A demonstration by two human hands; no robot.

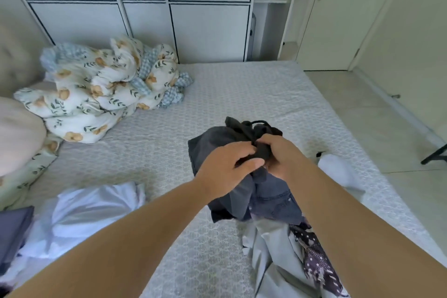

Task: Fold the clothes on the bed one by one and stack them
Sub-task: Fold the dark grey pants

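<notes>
1. Hands: two, left hand (226,164) and right hand (281,155).
2. Dark garment bundle (217,138): one.
3. Floral quilt (104,89): one.
4. Pillow (17,133): one.
5. Bed (242,94): one.
6. White garment (92,213): one.

Both bare forearms are extended forward from the bottom edge, converging at centre. Left hand (227,164) is held palm-down, fingers curled, thumb tucked forward, gripping the dark garment (242,152). Right hand (278,155) is set just beside it, touching, fingers curled into the same bunched fabric. Wrists are kept roughly straight; the garment is held up between both hands.
</notes>
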